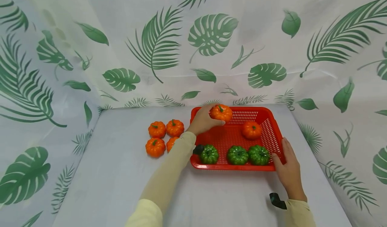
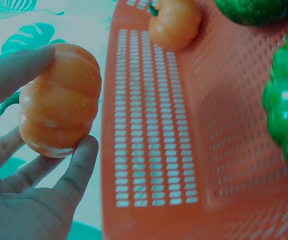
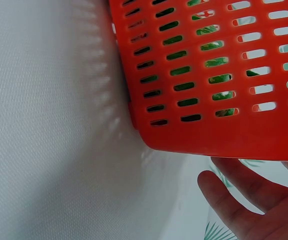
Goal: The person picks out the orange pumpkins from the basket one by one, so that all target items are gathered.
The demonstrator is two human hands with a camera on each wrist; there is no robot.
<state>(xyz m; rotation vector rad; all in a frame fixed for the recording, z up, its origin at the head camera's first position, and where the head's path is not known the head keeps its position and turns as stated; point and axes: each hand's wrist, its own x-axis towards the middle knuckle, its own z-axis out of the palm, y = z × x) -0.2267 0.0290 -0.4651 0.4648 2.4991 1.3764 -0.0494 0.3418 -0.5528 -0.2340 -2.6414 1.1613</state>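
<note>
My left hand [image 1: 205,120] pinches a small orange pumpkin [image 1: 221,113] between thumb and fingertips, up over the back left part of the red plastic basket [image 1: 232,167]. In the left wrist view the held pumpkin [image 2: 61,100] has its green stem turned toward the palm. At the basket's right side, my right hand [image 1: 288,168] grips the rim, thumb on the inner side and fingers along the outside. Inside the basket, another orange pumpkin [image 1: 251,130] sits at the back right. Three green pumpkins [image 1: 237,155] line the front wall.
Left of the basket, several orange pumpkins [image 1: 157,129] stand grouped on the white tabletop [image 1: 115,173], one partly hidden by the left forearm. A leaf-printed cloth [image 1: 169,45] rises behind the table and at both sides.
</note>
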